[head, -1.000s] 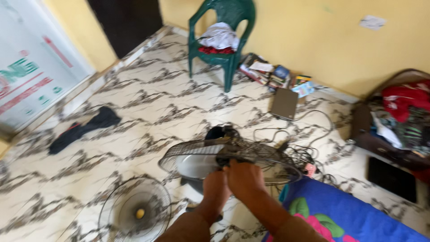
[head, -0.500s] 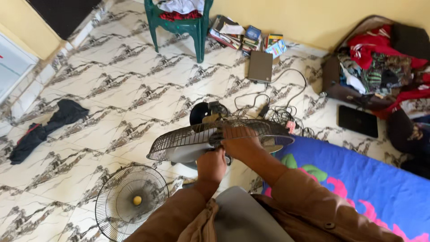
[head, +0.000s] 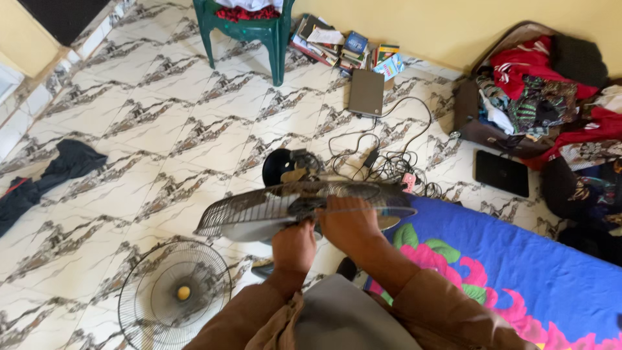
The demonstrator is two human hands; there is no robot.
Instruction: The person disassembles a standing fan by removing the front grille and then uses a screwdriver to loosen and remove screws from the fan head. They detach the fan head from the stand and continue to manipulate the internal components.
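Green chair (head: 249,29), books (head: 343,46), laptop (head: 367,92), tangled cables (head: 389,162).

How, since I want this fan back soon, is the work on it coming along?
Done: one round wire grille lies detached on the tiled floor. In hand: the left hand and right hand grip the fan head, which carries its other grille. Left: the floor grille is not on the fan.

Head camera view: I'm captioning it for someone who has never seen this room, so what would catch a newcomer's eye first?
First, the two hands at centre: the left hand and right hand grip a wire fan guard held flat above the tiled floor. Next, a second round fan grille lies on the floor at lower left. A bright blue flowered mattress fills the lower right.
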